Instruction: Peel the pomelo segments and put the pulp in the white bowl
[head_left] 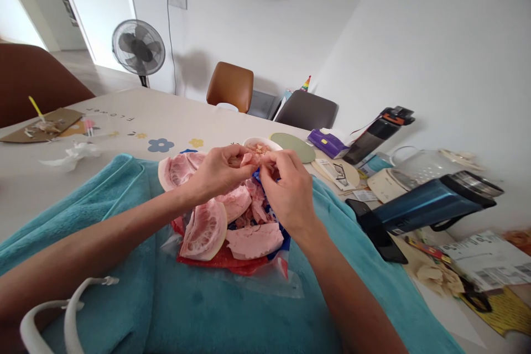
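Note:
My left hand (222,171) is closed on a small pink piece of pomelo flesh (246,159). Close against it, my right hand (288,185) pinches at the same piece, its fingertips partly hiding it. Just behind the fingers stands a white bowl (261,141) with peeled pomelo pulp in it. Under my hands, thick pomelo rind pieces (205,232) and torn membrane (258,204) lie on a red and blue plastic bag (249,266). A teal towel (215,310) is spread beneath the bag.
On the right are a blue thermos (431,202), a black phone (375,232), a dark bottle (373,133) and a purple tissue pack (327,144). A crumpled tissue (72,156) and cardboard (62,121) lie left. Beyond the table stand chairs (230,86) and a fan (139,47).

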The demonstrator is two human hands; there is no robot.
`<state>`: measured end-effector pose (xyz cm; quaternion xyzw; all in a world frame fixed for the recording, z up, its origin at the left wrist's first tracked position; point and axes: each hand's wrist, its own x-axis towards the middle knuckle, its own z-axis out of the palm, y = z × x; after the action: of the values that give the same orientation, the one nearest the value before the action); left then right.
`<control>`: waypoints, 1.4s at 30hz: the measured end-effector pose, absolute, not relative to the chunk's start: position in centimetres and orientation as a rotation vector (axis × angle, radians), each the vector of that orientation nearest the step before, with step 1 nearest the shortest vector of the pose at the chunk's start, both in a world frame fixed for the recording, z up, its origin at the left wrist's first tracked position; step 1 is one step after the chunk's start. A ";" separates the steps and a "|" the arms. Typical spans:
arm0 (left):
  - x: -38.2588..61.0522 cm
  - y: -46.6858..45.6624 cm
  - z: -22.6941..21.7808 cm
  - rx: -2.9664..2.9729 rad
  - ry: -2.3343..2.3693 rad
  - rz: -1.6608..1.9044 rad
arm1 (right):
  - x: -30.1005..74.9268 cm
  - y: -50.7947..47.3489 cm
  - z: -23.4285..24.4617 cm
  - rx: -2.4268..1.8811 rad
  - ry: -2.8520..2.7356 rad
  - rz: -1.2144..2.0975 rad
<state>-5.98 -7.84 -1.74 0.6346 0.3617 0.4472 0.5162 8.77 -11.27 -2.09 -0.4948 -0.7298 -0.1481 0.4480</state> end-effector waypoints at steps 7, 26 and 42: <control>-6.0 -8.3 -1.3 1.473 0.867 0.982 | 8.8 -11.7 -1.9 -1.266 -1.855 -0.449; -6.0 -6.5 -4.0 1.174 0.679 0.955 | 12.4 -8.1 0.0 -1.411 -1.533 0.233; -5.6 -5.6 -4.8 0.851 0.745 0.816 | 15.1 1.4 -1.0 -1.837 -1.779 0.351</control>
<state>-5.57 -5.60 -4.81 0.3916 0.3431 0.3757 0.7666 15.14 1.39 -0.98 -0.6838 -0.6624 0.1308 0.2767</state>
